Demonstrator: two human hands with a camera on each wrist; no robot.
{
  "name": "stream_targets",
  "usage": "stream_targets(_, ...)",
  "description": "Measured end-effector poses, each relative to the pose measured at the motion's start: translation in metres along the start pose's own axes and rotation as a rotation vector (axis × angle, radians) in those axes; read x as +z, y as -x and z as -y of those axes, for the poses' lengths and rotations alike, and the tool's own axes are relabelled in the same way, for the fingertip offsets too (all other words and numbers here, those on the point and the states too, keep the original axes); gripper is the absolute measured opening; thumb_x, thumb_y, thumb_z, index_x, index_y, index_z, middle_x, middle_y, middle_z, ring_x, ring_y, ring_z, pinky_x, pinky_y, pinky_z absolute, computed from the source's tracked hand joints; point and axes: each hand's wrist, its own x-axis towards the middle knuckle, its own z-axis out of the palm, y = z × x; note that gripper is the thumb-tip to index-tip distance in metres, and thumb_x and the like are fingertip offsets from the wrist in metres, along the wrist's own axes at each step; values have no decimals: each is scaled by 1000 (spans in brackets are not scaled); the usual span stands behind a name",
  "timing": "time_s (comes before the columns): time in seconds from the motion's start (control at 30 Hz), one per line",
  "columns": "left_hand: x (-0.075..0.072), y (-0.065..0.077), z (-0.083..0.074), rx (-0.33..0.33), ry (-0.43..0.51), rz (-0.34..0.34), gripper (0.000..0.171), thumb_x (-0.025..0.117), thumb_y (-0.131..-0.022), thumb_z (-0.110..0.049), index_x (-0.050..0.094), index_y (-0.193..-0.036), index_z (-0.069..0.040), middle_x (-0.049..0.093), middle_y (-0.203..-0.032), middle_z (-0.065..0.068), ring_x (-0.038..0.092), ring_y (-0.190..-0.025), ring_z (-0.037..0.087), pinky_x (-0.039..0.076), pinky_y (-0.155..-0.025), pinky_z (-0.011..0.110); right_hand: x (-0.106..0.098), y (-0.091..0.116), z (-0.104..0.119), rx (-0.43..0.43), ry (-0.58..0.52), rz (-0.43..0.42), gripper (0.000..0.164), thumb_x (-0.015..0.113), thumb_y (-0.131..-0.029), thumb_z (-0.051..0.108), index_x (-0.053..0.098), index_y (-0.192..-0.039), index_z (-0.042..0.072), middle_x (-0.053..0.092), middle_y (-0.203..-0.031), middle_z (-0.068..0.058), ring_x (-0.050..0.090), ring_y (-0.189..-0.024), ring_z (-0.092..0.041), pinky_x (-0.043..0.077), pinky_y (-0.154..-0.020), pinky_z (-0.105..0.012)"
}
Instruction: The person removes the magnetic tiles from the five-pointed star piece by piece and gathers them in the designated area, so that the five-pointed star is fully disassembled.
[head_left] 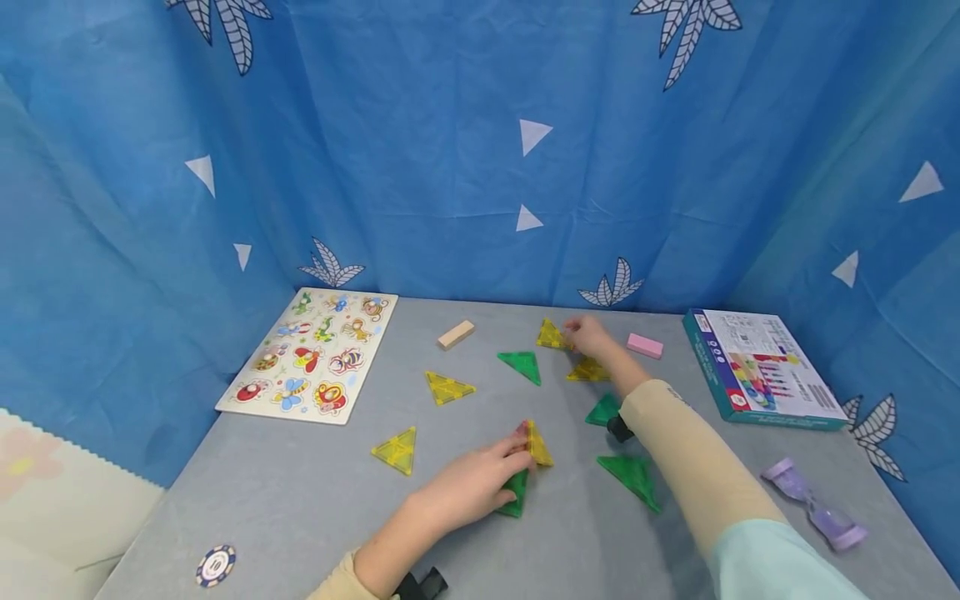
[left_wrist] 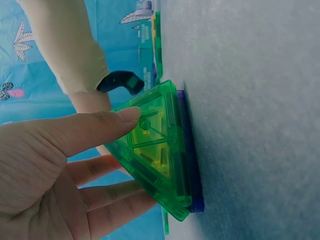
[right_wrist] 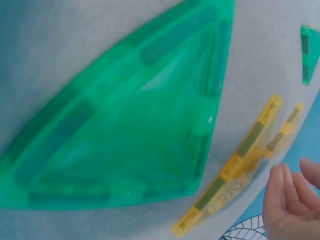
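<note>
Your left hand (head_left: 480, 479) pinches a green triangular tile (left_wrist: 167, 137); whether your right hand (head_left: 592, 337) pinches a yellow tile (head_left: 551, 335), I cannot tell.

Insect board (head_left: 309, 357), poker chip (head_left: 216, 566), teal box (head_left: 772, 367) and purple hourglass (head_left: 812, 502).

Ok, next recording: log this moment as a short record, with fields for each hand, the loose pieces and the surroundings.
Left hand: holds a green tile, thumb on its face
Beside it: upright yellow tile
Right hand: at a far yellow triangle; grip unclear
Loose pieces: other yellow and green triangles
Table left: insect-picture board, round chip
Table right: box, purple hourglass
Towards back: wooden block, pink block
Backdrop: blue curtain
</note>
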Motion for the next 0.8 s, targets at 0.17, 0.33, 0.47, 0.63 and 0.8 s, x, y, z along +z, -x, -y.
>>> stream_targets(0.17, 2, 0, -1, -2, 14, 14, 39, 73, -82, -20, 56, -117, -22, 43, -140, 6, 49, -121, 23, 48, -89, 33, -6, 21, -4, -164, 60, -30, 39, 46, -96, 5, 44, -133, -5, 50, -128, -24, 48, -116, -35, 43, -94, -45)
stream_targets(0.33, -1, -1, 0, 8, 10, 7, 38, 73, -81, -19, 56, -115, -21, 45, -138, 7, 53, -117, 22, 50, -85, 31, 1, 71, -2, -420, 232, 29, 35, 52, -93, 6, 54, -126, -5, 57, -122, -22, 52, -113, -37, 45, -90, -48)
stream_targets(0.47, -4, -1, 1, 15, 0, 5, 37, 74, -81, -19, 56, -113, -20, 46, -137, 7, 56, -113, 20, 51, -81, 28, 21, 121, -6, -556, 299, 147, 37, 61, -90, 12, 58, -124, -1, 59, -120, -18, 55, -109, -35, 47, -87, -48)
stream_targets(0.63, -7, 0, 2, 5, -9, 15, 38, 73, -81, -21, 56, -115, -20, 46, -137, 5, 59, -105, 18, 51, -76, 26, 52, 161, -14, -646, 414, 202, 58, 71, -84, 27, 50, -133, 5, 55, -128, -10, 53, -113, -26, 48, -88, -43)
stream_targets(0.8, -6, 1, 1, 9, -18, 11, 37, 73, -82, -21, 56, -115, -21, 47, -136, 4, 61, -97, 15, 51, -72, 24, 77, 171, -17, -722, 537, 69, 56, 73, -80, 33, 54, -128, 9, 56, -122, -2, 55, -108, -15, 48, -88, -34)
